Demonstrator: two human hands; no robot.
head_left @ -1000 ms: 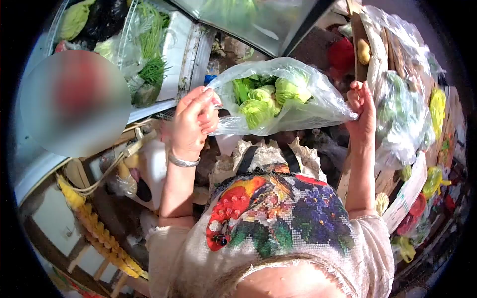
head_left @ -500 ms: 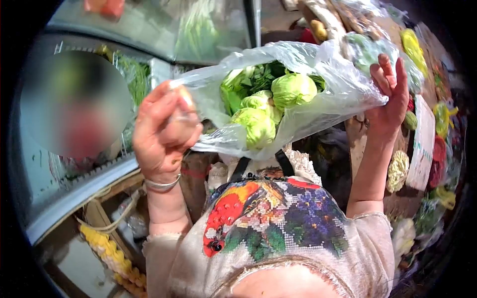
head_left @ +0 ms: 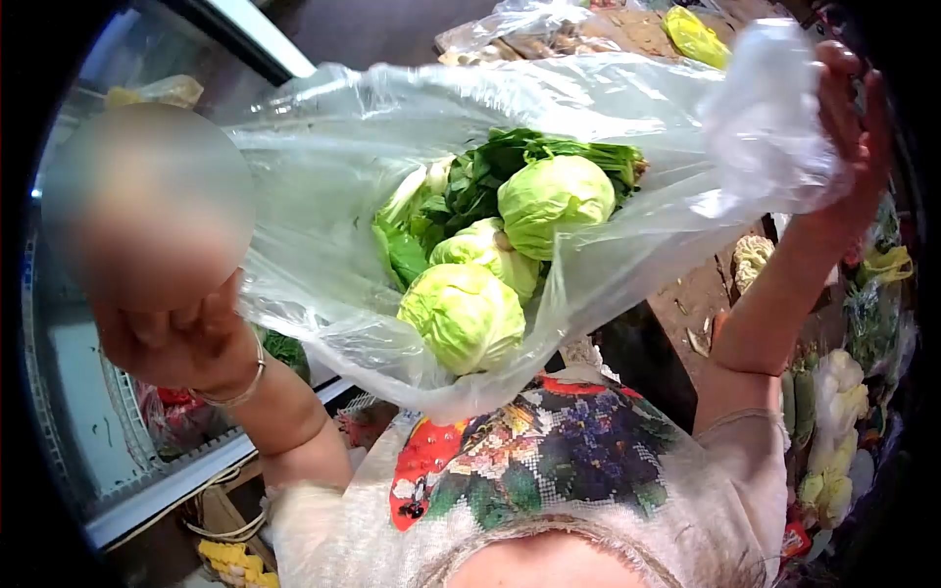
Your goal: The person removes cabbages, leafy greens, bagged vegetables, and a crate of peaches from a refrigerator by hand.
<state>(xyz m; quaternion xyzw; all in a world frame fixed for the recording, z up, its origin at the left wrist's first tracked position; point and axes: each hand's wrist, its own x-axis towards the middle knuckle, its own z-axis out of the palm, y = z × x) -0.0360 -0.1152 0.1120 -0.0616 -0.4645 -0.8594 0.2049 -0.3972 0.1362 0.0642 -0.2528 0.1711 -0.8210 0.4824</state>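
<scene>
A big clear plastic bag [head_left: 323,167] is stretched wide between my two hands, its mouth open. My left hand [head_left: 186,348] holds the bag's left edge; a blurred patch covers most of its fingers. On the other side my right hand [head_left: 853,137] is closed on a bunched corner of the bag, which partly hides its fingers. Inside lie a front cabbage [head_left: 464,316], a rear cabbage [head_left: 556,204] and a smaller pale green head [head_left: 490,257] between them. Dark leafy greens [head_left: 480,176] and a white-stemmed leafy vegetable [head_left: 407,235] lie behind and to the left.
At left is a glass-sided cabinet [head_left: 83,372] with packed produce in it. A wooden surface [head_left: 681,294] lies to the right, with bagged vegetables [head_left: 833,421] beyond. A yellow bag [head_left: 696,37] sits at the back.
My hands have moved farther apart, spreading the bag wider. The bag and its vegetables appear larger and lower in view. My view has also shifted.
</scene>
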